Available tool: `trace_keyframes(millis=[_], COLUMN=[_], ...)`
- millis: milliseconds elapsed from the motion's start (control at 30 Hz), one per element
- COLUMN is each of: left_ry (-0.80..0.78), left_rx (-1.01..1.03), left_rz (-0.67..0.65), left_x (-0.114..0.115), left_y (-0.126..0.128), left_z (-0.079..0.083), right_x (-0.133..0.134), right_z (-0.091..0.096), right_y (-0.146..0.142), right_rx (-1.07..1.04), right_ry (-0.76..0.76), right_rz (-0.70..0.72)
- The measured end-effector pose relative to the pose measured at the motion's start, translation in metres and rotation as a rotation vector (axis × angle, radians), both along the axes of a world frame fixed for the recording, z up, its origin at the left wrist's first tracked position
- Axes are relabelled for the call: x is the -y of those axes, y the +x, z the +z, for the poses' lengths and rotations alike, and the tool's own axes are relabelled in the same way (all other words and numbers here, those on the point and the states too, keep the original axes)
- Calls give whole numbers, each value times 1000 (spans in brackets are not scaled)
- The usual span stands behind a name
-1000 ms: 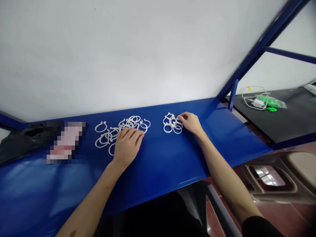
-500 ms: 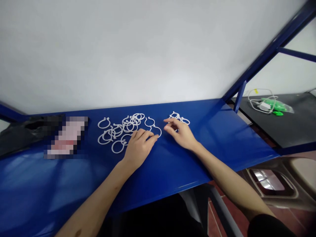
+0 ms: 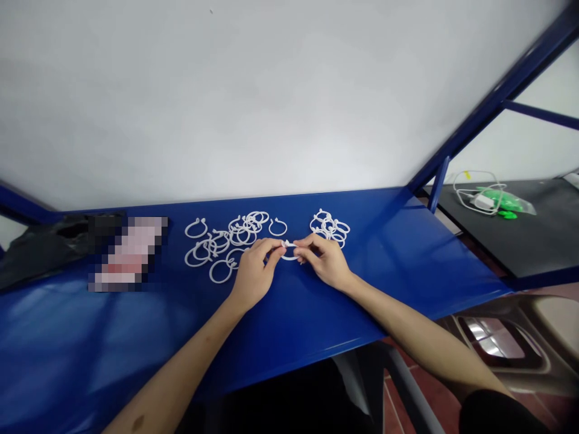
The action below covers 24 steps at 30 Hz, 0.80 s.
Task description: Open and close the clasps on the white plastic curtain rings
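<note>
A white plastic shower curtain ring [image 3: 290,258] is held low over the blue table between my two hands. My left hand [image 3: 254,271] pinches its left side between thumb and fingers. On the opposite side, my right hand [image 3: 329,264] is closed on the same ring. Whether its ends are joined cannot be made out. Several more white rings [image 3: 220,271] lie spread and overlapping to the left, many with a gap between their knobbed ends. Behind the hands rests a single open ring [image 3: 284,226]. A smaller cluster of rings [image 3: 342,228] lies beyond my right hand, partly covered by it.
The blue table [image 3: 289,337] meets a pale wall [image 3: 271,108]. At left are a black plastic bag [image 3: 40,247] and a pixelated flat object [image 3: 131,253]. A white charger [image 3: 483,202] and green items lie on a dark table at right. A brown chair [image 3: 547,355] stands below.
My right hand has come left from the right cluster and taken hold of the ring. Both hands now grip it, and it sits slightly nearer to me.
</note>
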<state>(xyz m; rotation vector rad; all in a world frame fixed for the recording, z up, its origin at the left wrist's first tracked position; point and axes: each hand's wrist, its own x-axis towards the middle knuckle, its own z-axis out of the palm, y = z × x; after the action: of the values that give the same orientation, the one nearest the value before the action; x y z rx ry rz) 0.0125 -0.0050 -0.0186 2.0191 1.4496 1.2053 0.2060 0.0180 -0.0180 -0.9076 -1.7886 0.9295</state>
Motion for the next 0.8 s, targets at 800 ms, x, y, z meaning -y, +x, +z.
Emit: trace_keyframes(millis=[800], left_ry=[150], left_rx=[-691], left_rz=[140], left_x=[-13], left_y=[0], left_z=[-22], right_x=[-51], right_z=[13], right_y=[64], right_rx=[669], right_ry=[192], right_rz=[-671])
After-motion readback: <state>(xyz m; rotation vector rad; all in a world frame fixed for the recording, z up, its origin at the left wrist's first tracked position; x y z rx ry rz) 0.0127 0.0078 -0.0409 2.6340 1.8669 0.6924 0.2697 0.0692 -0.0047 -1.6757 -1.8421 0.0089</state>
